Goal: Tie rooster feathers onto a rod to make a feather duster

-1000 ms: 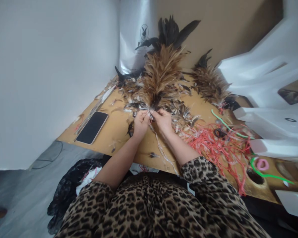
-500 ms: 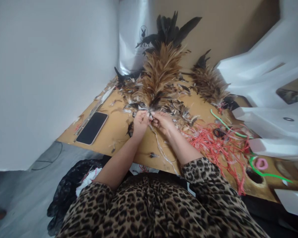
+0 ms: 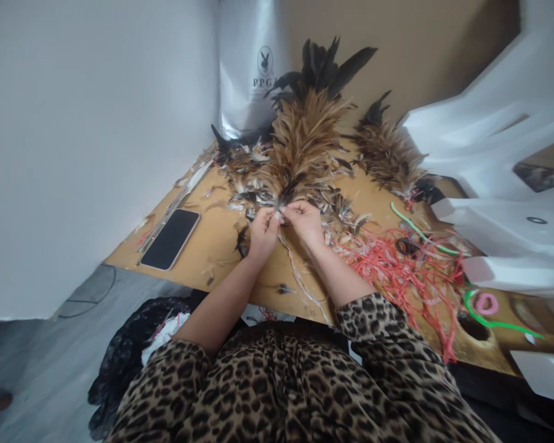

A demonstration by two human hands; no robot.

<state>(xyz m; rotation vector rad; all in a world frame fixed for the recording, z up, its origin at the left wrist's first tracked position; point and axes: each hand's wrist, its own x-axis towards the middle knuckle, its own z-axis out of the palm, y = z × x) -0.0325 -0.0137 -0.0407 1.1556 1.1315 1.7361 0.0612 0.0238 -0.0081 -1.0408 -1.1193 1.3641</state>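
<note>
A large bundle of brown feathers [image 3: 302,135] with black tips stretches away from me over the table. At its near end, my left hand [image 3: 264,229] pinches the gathered base from the left. My right hand [image 3: 306,223] closes on the same base from the right, its fingertips meeting the left ones. From between them a pale string [image 3: 295,268] runs down over the table's front edge. Small loose feathers [image 3: 244,169] lie on both sides of the bundle. What exactly sits between my fingertips is too small to make out.
A phone [image 3: 170,239] lies at the left. Red and pink strings [image 3: 392,264] are heaped at the right, near a second feather bundle [image 3: 390,154] and a white machine [image 3: 503,215]. A printed silver bag [image 3: 244,74] stands behind. A black plastic bag [image 3: 124,354] is below the table.
The feather bundle's tip has sunk slightly and shifted a little right. My right hand has turned higher over the base, fingers more curled; my left hand stays nearly in place.
</note>
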